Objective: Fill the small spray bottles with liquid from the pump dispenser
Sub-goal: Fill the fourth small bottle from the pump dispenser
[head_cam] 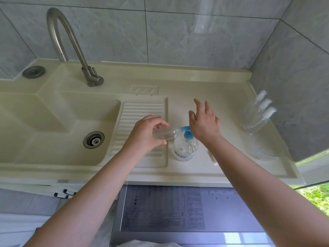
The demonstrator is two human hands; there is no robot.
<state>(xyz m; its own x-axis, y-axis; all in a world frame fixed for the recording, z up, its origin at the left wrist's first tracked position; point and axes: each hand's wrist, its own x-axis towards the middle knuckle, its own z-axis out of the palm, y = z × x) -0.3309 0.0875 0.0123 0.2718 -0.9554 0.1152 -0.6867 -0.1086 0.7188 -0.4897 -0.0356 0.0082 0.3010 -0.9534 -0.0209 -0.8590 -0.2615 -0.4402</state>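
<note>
My left hand (147,132) grips a small clear spray bottle (167,134) with no cap, tilted sideways. Its open neck touches the blue spout of the pump dispenser (185,147). The dispenser is a round clear bottle with a blue pump head and stands on the counter beside the ribbed drainboard. My right hand (204,123) presses its palm on the pump head, fingers spread and straight. Three more clear spray bottles with white caps (258,114) stand in a clear holder at the right wall.
A cream sink basin (53,125) with a steel drain lies to the left, under a curved steel faucet (71,43). The ribbed drainboard (140,111) sits under my left hand. A small clear item (212,155) lies right of the dispenser. Tiled walls close the back and right.
</note>
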